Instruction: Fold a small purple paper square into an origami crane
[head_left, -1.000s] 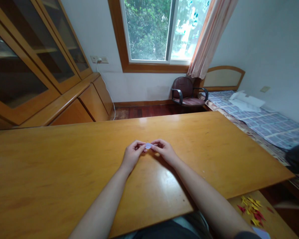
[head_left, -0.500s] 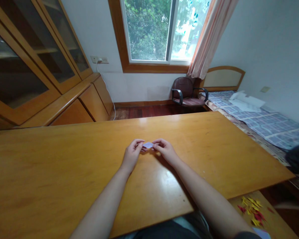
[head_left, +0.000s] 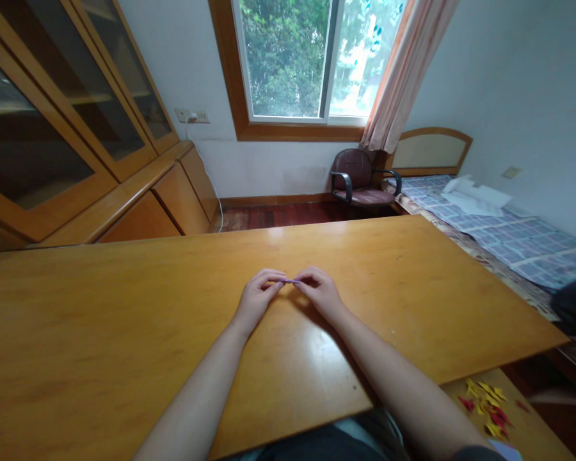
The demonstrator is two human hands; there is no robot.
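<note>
A small piece of folded purple paper (head_left: pixel 289 281) is held just above the table, seen nearly edge-on as a thin strip. My left hand (head_left: pixel 262 293) pinches its left end between thumb and fingers. At the other end, the fingertips of my right hand (head_left: pixel 317 289) are closed on it too. Most of the paper is covered by my fingers, so its folds cannot be made out. Both forearms reach forward over the wooden table (head_left: pixel 139 333).
Several yellow and red folded paper pieces (head_left: pixel 487 403) lie on a lower surface at the right, near a pale lilac sheet (head_left: pixel 505 449). Beyond the table stand a maroon armchair (head_left: pixel 358 176) and a bed (head_left: pixel 518 237). A glass-door cabinet (head_left: pixel 77 109) lines the left.
The purple paper showed as a flat diamond; now it appears as a thin strip. My left fingers have moved slightly right along it, closer to my right hand.
</note>
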